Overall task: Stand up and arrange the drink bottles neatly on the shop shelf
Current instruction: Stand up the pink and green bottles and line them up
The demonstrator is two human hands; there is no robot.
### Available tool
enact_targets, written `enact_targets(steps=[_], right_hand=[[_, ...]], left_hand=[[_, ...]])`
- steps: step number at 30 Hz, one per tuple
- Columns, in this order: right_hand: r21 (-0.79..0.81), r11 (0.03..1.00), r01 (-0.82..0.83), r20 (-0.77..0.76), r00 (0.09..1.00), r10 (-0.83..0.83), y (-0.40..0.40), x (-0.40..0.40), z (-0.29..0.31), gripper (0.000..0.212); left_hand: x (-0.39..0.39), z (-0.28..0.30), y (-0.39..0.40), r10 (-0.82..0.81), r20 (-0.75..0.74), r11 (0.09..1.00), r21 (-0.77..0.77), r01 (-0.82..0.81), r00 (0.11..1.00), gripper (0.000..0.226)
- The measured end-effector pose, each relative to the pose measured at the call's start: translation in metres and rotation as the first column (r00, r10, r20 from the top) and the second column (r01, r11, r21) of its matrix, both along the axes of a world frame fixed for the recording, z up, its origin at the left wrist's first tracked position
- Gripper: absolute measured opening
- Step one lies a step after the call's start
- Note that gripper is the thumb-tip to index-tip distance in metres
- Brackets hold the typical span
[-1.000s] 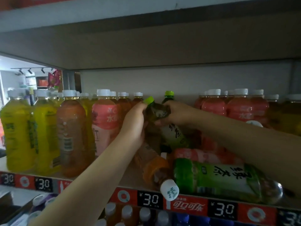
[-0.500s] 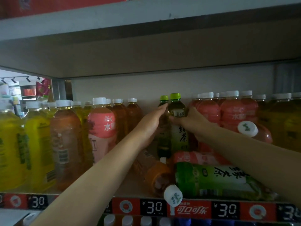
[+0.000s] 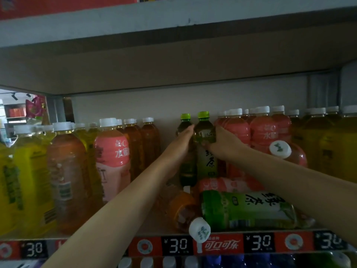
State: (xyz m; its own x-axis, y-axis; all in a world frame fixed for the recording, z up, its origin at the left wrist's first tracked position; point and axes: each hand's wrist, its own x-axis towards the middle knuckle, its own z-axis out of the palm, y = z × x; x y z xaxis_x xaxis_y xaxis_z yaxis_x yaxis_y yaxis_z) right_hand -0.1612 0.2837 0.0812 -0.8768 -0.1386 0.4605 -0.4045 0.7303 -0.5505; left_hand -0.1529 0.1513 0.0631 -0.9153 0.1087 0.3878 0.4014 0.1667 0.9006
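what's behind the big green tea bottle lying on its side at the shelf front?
Behind the lying green tea bottle a pink-label bottle also lies on its side. Further back two green-capped bottles stand upright. The right forearm covers whatever sits behind its base end.

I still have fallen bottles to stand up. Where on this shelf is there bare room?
Bare board lies under the left forearm, between the brown tea bottles and the two green tea bottles. Right of those, fallen bottles crowd the shelf front.

Both hands (image 3: 181,144) steady upright green-tea bottle (image 3: 205,140).
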Motion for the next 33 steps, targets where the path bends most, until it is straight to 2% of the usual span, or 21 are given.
enact_targets(steps=[4, 7, 10, 13, 16, 21, 25, 27, 29, 33], right_hand=[[0.041, 0.999, -0.011, -0.116, 0.993, 0.016, 0.003, 0.021, -0.003, 0.047], [0.091, 0.995, -0.031, -0.244, 0.968, 0.052, 0.009, 0.036, -0.005, 0.033], [0.048, 0.994, -0.097, -0.266, 0.958, 0.107, 0.015, 0.049, -0.008, 0.032], [0.066, 0.981, -0.181, -0.171, 0.967, 0.19, 0.018, 0.059, -0.012, 0.034], [0.067, 0.968, -0.242, -0.084, 0.965, 0.247, 0.018, 0.066, -0.017, 0.033], [0.069, 0.897, -0.437, 0.02, 0.9, 0.436, 0.019, 0.084, -0.028, 0.012], [0.128, 0.796, -0.592, 0.126, 0.806, 0.579, 0.019, 0.097, -0.039, 0.031], [0.156, 0.762, -0.628, 0.152, 0.778, 0.61, 0.021, 0.102, -0.042, 0.03], [0.193, 0.748, -0.635, 0.166, 0.773, 0.613, 0.023, 0.105, -0.044, 0.031], [0.33, 0.734, -0.594, 0.146, 0.8, 0.582, 0.026, 0.107, -0.05, 0.041]], left_hand=[[0.005, -0.001, 0.0, -0.015, -0.006, 1.0, 0.014, 0.015, 1.0, 0.046], [0.012, -0.001, -0.001, -0.05, 0.003, 0.997, 0.055, 0.05, 0.999, 0.036], [0.021, -0.003, -0.008, -0.051, 0.011, 0.996, 0.072, 0.05, 0.999, 0.036], [0.033, -0.006, -0.017, -0.039, 0.043, 0.996, 0.079, 0.035, 0.998, 0.047], [0.048, -0.013, -0.026, 0.008, 0.055, 0.999, 0.042, -0.01, 0.998, 0.048], [0.078, -0.036, -0.046, 0.046, -0.028, 0.995, -0.086, -0.048, 0.999, 0.046], [0.097, -0.049, -0.058, 0.069, -0.061, 0.967, -0.241, -0.082, 0.996, 0.044], [0.105, -0.053, -0.061, 0.093, -0.044, 0.952, -0.288, -0.102, 0.995, 0.044], [0.11, -0.056, -0.062, 0.103, -0.034, 0.94, -0.325, -0.108, 0.994, 0.045], [0.115, -0.061, -0.065, 0.095, 0.018, 0.949, -0.305, -0.085, 0.995, 0.043]])
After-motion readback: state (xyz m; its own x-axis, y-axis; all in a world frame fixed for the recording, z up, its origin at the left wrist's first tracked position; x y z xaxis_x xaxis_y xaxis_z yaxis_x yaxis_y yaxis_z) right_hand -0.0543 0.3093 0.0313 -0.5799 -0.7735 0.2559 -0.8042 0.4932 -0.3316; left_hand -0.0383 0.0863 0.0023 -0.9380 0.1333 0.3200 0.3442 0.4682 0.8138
